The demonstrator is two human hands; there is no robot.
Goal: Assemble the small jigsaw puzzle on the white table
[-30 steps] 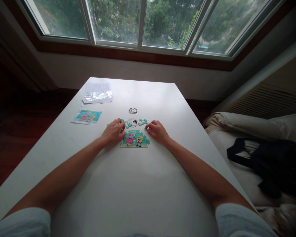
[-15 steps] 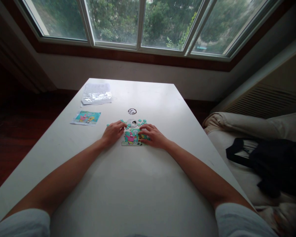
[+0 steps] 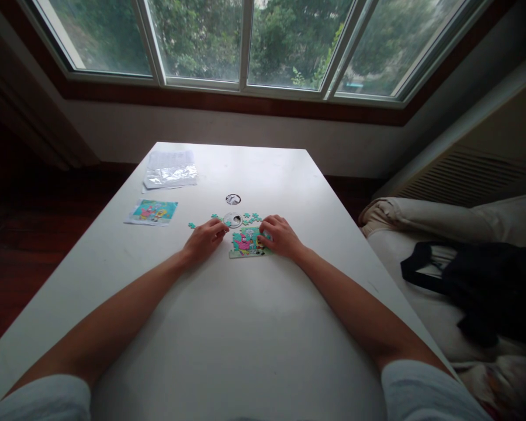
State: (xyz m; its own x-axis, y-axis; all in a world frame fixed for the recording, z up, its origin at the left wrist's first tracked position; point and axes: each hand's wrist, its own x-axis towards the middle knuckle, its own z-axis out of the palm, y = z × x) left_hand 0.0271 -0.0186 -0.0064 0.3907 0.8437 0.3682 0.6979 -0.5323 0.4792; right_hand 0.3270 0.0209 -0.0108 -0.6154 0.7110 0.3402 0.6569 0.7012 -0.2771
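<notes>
A partly assembled jigsaw puzzle (image 3: 244,242) with pink, yellow and teal cartoon figures lies flat on the white table. My right hand (image 3: 281,236) grips its right side with curled fingers, hiding that end. Just left of the puzzle, my left hand (image 3: 205,237) is closed in a pinch, with a small teal puzzle piece (image 3: 228,223) at the fingertips. Loose teal puzzle pieces (image 3: 252,217) lie behind the puzzle, around a round table opening (image 3: 233,220) with a pale rim. One more loose piece (image 3: 191,225) rests beyond my left hand.
A picture sheet (image 3: 152,211) showing the cartoon scene lies at the left of the table (image 3: 245,327). Behind it are papers and a clear plastic bag (image 3: 170,169). A second round opening (image 3: 233,199) is farther back. At right stands a sofa (image 3: 394,240) with a dark garment (image 3: 486,286).
The puzzle has slid a little to the right under my right hand, whose fingers are more curled. My left hand has moved slightly right, its fingers drawn closer together.
</notes>
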